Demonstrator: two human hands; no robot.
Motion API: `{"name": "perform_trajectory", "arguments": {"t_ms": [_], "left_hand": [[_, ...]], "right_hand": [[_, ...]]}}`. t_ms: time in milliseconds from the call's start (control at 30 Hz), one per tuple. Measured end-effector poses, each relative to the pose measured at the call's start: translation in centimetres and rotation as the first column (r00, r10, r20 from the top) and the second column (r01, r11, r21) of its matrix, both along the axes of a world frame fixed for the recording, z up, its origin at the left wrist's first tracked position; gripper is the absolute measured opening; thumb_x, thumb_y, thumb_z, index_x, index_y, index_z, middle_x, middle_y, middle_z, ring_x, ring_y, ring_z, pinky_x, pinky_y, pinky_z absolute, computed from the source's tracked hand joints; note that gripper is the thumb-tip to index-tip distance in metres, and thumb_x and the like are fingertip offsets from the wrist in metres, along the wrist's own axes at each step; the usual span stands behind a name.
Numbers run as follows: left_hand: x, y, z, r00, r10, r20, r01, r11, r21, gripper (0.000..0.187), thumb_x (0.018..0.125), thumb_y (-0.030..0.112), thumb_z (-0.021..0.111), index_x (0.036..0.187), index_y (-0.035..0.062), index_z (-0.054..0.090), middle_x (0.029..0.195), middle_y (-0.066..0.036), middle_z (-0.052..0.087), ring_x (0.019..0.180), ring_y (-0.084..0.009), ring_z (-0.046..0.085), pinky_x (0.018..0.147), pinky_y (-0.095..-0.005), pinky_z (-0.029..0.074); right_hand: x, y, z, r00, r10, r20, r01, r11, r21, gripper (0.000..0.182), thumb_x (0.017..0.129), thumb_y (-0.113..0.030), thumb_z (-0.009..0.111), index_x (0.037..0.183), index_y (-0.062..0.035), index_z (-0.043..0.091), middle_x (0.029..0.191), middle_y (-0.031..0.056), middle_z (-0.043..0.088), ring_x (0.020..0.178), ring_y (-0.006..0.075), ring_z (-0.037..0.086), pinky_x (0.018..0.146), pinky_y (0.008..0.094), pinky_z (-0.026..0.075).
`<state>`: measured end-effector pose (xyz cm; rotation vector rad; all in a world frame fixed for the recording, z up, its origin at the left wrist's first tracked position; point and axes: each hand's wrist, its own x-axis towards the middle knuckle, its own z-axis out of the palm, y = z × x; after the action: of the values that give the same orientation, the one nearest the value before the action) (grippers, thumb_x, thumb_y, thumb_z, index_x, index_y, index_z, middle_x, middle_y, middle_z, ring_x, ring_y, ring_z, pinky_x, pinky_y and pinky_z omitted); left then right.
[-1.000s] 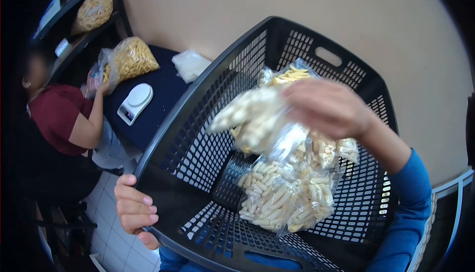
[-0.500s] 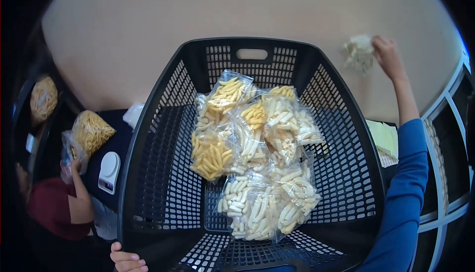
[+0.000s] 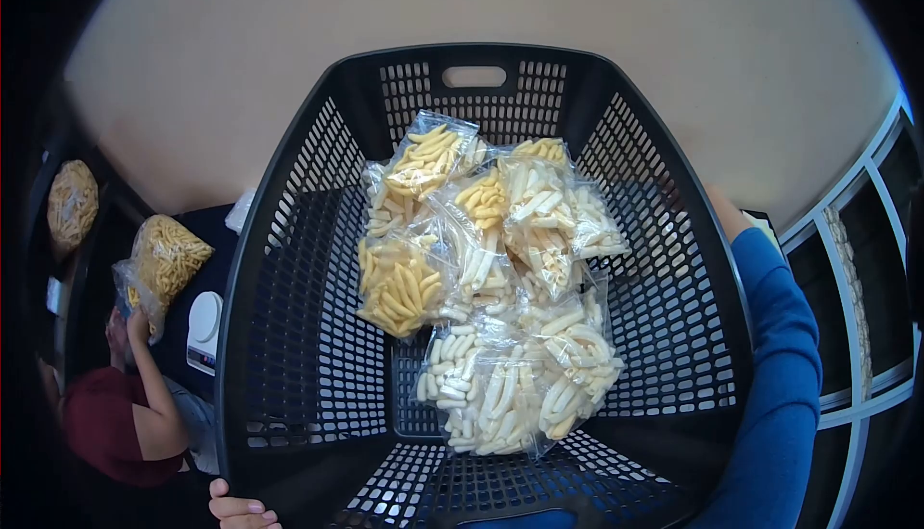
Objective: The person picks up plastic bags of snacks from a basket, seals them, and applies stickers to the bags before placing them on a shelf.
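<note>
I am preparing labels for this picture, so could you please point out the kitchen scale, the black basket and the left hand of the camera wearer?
Kitchen scale (image 3: 205,316): head view, on its round platform.
Black basket (image 3: 589,96): head view, on its solid upper-right corner.
Left hand (image 3: 241,508): head view, on its fingers.

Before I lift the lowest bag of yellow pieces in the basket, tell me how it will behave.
The bag will probably sag, being thin clear film around loose pieces. Its shiny plastic may feel slippery. The slim pieces might snap if squeezed.
</note>
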<state>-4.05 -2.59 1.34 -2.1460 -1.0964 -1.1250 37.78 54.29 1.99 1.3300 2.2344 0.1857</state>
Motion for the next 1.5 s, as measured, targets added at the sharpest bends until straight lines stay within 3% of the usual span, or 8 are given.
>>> {"name": "perform_trajectory", "arguments": {"t_ms": [267, 1067, 1233, 1267, 1333, 1367, 1433, 1500], "left_hand": [[-0.1, -0.3, 0.7, 0.997, 0.008, -0.070, -0.015, 0.995, -0.098, 0.037, 0.085, 0.038, 0.036, 0.081, 0.0044, 0.050, 0.071, -0.006, 0.049, 0.073, -0.0205, 0.050, 0.089, -0.0456, 0.034], [1.0, 1.2, -0.8, 0.994, 0.011, 0.107, -0.027, 0.989, 0.147, 0.041, 0.085, 0.037, 0.031, 0.077, 0.0034, 0.053, 0.068, -0.006, 0.048, 0.070, -0.0200, 0.048, 0.086, -0.0427, 0.037], [2.1, 1.6, -0.7, 0.982, 0.056, 0.178, -0.088, 0.980, 0.177, 0.038, 0.084, 0.035, 0.032, 0.077, 0.0037, 0.051, 0.066, -0.006, 0.047, 0.068, -0.0198, 0.047, 0.085, -0.0425, 0.037], [3.0, 2.0, -2.7, 0.895, 0.139, 0.424, -0.305, 0.883, 0.355, 0.026, 0.074, 0.034, 0.032, 0.064, 0.0124, 0.041, 0.061, -0.001, 0.034, 0.065, -0.0172, 0.035, 0.083, -0.0441, 0.030], [3.2, 1.7, -3.3, 0.882, 0.152, 0.445, -0.326, 0.879, 0.347, 0.026, 0.074, 0.034, 0.031, 0.065, 0.0125, 0.041, 0.061, -0.001, 0.034, 0.066, -0.0174, 0.035, 0.084, -0.0446, 0.030], [3.3, 1.8, -3.2, 0.877, 0.145, 0.458, -0.327, 0.879, 0.347, 0.026, 0.075, 0.034, 0.030, 0.065, 0.0126, 0.041, 0.062, -0.001, 0.034, 0.067, -0.0175, 0.035, 0.085, -0.0452, 0.029], [3.3, 1.6, -3.1, 0.875, 0.175, 0.452, -0.341, 0.884, 0.319, 0.025, 0.075, 0.034, 0.030, 0.067, 0.0127, 0.041, 0.064, -0.001, 0.034, 0.068, -0.0175, 0.035, 0.085, -0.0455, 0.029], [3.1, 1.6, -3.1, 0.893, 0.151, 0.423, -0.300, 0.901, 0.313, 0.025, 0.076, 0.034, 0.030, 0.067, 0.0127, 0.041, 0.064, -0.001, 0.034, 0.068, -0.0173, 0.035, 0.084, -0.0456, 0.029]], "right_hand": [[0.1, 1.1, -0.3, 0.993, 0.026, -0.117, -0.008, 0.988, 0.155, 0.021, 0.070, -0.016, 0.055, 0.086, -0.0036, 0.061, 0.088, 0.0180, 0.060, 0.085, 0.0322, 0.057, 0.073, 0.0367, 0.044], [2.2, 5.3, 0.2, 0.845, 0.168, -0.508, 0.173, 0.812, 0.557, 0.028, 0.073, -0.028, 0.054, 0.088, -0.0045, 0.060, 0.085, 0.0185, 0.060, 0.085, 0.0327, 0.056, 0.072, 0.0393, 0.045], [1.7, 6.8, -0.4, 0.793, 0.222, -0.567, 0.204, 0.781, 0.591, 0.030, 0.074, -0.030, 0.054, 0.089, -0.0046, 0.060, 0.085, 0.0186, 0.060, 0.085, 0.0328, 0.056, 0.072, 0.0398, 0.045], [1.3, 7.1, -0.6, 0.781, 0.236, -0.578, 0.205, 0.778, 0.594, 0.030, 0.074, -0.031, 0.054, 0.089, -0.0047, 0.060, 0.085, 0.0186, 0.060, 0.085, 0.0328, 0.056, 0.071, 0.0399, 0.045], [-0.5, 8.3, -0.6, 0.755, 0.275, -0.595, 0.198, 0.770, 0.607, 0.031, 0.075, -0.032, 0.054, 0.089, -0.0047, 0.060, 0.084, 0.0186, 0.060, 0.085, 0.0329, 0.056, 0.071, 0.0401, 0.045], [-0.1, 10.3, 2.7, 0.574, 0.461, -0.677, 0.337, 0.620, 0.708, 0.042, 0.079, -0.042, 0.047, 0.093, -0.0046, 0.058, 0.083, 0.0170, 0.061, 0.088, 0.0310, 0.056, 0.073, 0.0393, 0.044], [-5.1, 4.5, 11.2, 0.117, 0.538, -0.835, 0.340, 0.768, 0.543, 0.029, 0.086, -0.027, 0.045, 0.099, -0.0034, 0.058, 0.070, -0.0017, 0.052, 0.058, 0.0042, 0.040, 0.056, 0.0164, 0.035], [-10.4, -2.0, 15.8, 0.036, 0.665, -0.746, 0.138, 0.736, 0.663, 0.026, 0.085, -0.026, 0.050, 0.098, -0.0052, 0.058, 0.075, -0.0001, 0.056, 0.064, 0.0054, 0.046, 0.060, 0.0167, 0.037]]}}
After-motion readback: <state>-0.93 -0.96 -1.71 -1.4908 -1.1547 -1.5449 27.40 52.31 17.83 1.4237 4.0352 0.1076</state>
